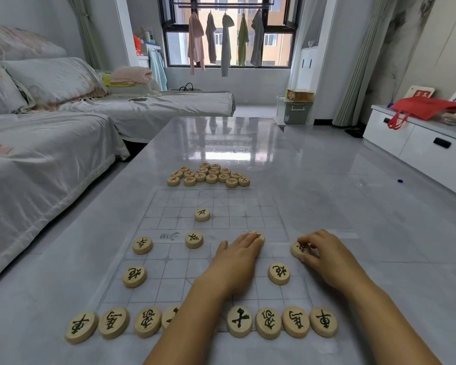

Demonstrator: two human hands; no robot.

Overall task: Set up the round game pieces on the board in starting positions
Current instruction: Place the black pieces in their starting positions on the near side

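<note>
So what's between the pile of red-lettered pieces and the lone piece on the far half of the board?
Nothing but bare board: empty grid squares separate the pile from the lone piece, as the head view shows.

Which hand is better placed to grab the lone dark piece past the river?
Left. The left hand lies flat mid-board, closer to the lone piece; the right hand pinches an edge piece at the right side of the board.

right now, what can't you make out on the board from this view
Head view:
covered piece: left hand hides its character
fourth near-row piece: left forearm cuts it off
red pieces: too small to read
edge piece: right hand overlaps its character
</note>
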